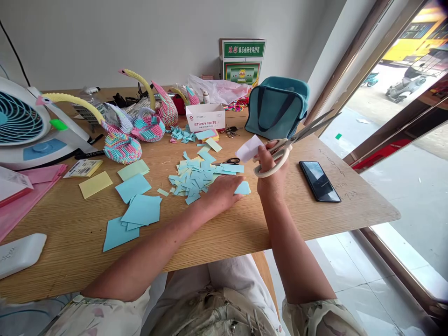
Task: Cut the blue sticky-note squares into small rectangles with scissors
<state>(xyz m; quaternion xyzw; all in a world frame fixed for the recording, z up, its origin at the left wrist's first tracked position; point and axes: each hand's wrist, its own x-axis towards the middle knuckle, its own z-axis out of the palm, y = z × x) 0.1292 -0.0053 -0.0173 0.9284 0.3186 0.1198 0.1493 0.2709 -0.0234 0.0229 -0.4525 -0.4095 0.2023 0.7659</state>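
Nearest me on the left, several blue sheets (143, 210) lay overlapped on the table (210, 238), looking uncut. My left hand (224, 191) rested palm down at the near side of a heap of blue strips (196, 179), its fingers close together; I could not tell what they pressed on, since the back of the hand hid it. Just past that hand's fingertips sat a small blue stack (243, 188). My right hand (273, 175), raised over the table, was curled around the cream-handled scissors (303, 134), their blades slightly parted and pointing away from me to the right. Its fingers also seemed to pinch the corner of a whitish paper (249, 148). A phone (319, 181) lay to the right.

I judged the cutting well along but unfinished: the strips made a sizeable heap, while the sheets on the left were left whole. Beyond the heap stood a sticky-note box (206, 119), with folded-paper swans (122, 148) to its left and a teal bag (276, 109) to its right. Farther back, a green-and-white carton (242, 63) leaned near the wall.
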